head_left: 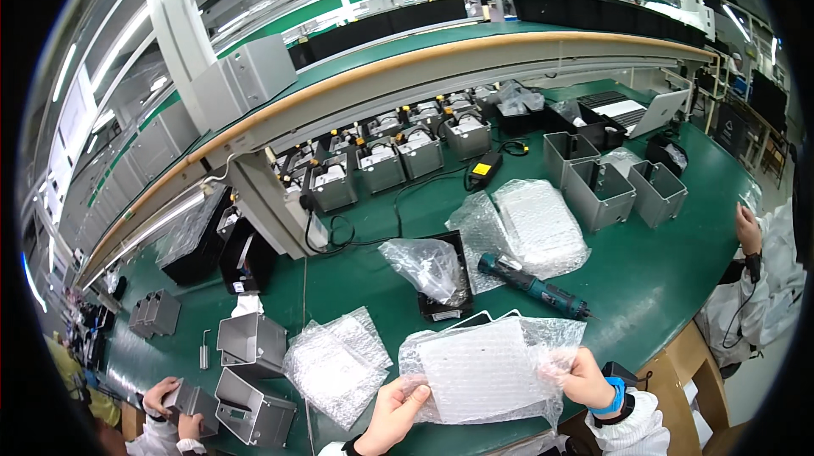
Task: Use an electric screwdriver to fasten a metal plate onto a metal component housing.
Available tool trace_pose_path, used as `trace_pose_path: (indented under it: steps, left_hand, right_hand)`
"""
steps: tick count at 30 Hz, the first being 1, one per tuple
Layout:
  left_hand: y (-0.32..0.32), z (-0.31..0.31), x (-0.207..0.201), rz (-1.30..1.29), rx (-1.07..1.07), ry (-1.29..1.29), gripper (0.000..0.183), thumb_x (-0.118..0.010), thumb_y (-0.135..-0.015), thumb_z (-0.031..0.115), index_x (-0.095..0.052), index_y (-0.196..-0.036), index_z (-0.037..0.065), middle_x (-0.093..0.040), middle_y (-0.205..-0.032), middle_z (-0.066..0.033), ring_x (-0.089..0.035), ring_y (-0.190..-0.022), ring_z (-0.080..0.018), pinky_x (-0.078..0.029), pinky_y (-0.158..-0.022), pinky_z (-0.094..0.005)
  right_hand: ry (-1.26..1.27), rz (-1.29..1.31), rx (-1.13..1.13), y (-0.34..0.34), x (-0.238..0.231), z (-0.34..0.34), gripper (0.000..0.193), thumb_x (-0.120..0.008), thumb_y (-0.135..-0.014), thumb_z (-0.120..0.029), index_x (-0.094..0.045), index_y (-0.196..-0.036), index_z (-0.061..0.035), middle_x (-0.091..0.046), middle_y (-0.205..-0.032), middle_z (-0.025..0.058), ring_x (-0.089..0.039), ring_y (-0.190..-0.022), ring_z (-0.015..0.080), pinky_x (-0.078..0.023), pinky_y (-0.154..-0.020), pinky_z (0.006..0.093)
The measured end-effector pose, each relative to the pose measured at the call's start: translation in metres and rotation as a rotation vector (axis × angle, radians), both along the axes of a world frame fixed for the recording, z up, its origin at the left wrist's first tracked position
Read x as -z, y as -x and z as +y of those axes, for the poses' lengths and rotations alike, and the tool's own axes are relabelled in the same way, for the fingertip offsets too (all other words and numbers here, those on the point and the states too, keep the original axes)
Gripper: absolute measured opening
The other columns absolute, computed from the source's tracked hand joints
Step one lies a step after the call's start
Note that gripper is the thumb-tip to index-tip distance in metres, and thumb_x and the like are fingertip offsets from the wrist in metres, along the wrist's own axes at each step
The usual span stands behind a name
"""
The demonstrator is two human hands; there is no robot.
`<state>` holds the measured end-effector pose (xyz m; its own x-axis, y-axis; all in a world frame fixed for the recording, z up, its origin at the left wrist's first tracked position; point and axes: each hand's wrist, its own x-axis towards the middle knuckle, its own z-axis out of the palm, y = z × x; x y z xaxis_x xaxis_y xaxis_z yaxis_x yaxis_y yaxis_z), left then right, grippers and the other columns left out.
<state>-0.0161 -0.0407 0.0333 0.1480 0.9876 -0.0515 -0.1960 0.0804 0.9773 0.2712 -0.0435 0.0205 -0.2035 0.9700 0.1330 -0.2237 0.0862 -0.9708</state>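
Head view: bubble wrap [476, 371] spans between left hand [393, 415] and right hand [588, 381].

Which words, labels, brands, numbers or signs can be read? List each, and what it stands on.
No text is clear enough to quote.
Yellow label on the black power brick: print too small.
White label on the black tray: too small.
White sticker on the black box, left: too small.
Pale mark on the dark item, far right: too blurred.
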Motion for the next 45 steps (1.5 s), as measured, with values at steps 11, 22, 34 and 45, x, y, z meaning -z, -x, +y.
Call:
trace_pose_path:
  steps: [11,22,34,45]
  left_hand:
    - [0.058,0.005,0.009,-0.124,-0.099,-0.004,0.013,-0.049,-0.088,0.0,-0.053,-0.101,-0.002,-0.062,-0.088,-0.0064,-0.058,-0.079,-0.0114,-0.044,-0.074,-0.0224]
    - [0.038,0.01,-0.01,-0.06,-0.286,-0.152,0.036,-0.055,-0.074,0.011,-0.052,-0.105,-0.008,-0.062,-0.094,-0.0117,-0.059,-0.088,-0.0204,-0.044,-0.083,-0.0281]
    - [0.02,0.0,-0.052,0.499,0.127,-0.208,0.032,-0.061,-0.082,0.009,-0.056,-0.112,-0.003,-0.06,-0.088,-0.0069,-0.056,-0.078,-0.0123,-0.043,-0.069,-0.0232]
    - [0.118,0.018,0.027,0.61,-0.521,-0.129,0.017,-0.053,-0.083,0.005,-0.056,-0.098,-0.003,-0.056,-0.081,-0.0051,-0.052,-0.07,-0.0115,-0.042,-0.063,-0.0244]
  right_hand:
    - [0.092,-0.092,-0.116,0.017,-0.002,0.011,0.016,-0.054,-0.088,-0.009,-0.058,-0.093,0.0058,-0.058,-0.076,-0.0006,-0.047,-0.066,0.0022,-0.037,-0.054,0.0189]
    - [0.014,-0.102,-0.064,0.021,-0.006,0.004,0.014,-0.054,-0.089,-0.01,-0.056,-0.087,0.0034,-0.05,-0.069,-0.004,-0.037,-0.06,0.0014,-0.03,-0.048,0.0198]
    - [-0.246,-0.297,-0.1,0.013,-0.033,0.003,0.016,-0.055,-0.086,-0.009,-0.051,-0.076,0.0019,-0.04,-0.056,0.008,-0.035,-0.049,0.0124,-0.03,-0.045,0.0279]
    - [-0.171,-0.117,0.428,-0.019,-0.026,0.002,0.02,-0.052,-0.089,-0.014,-0.054,-0.077,0.0023,-0.05,-0.063,-0.0009,-0.04,-0.057,0.0042,-0.032,-0.05,0.0215]
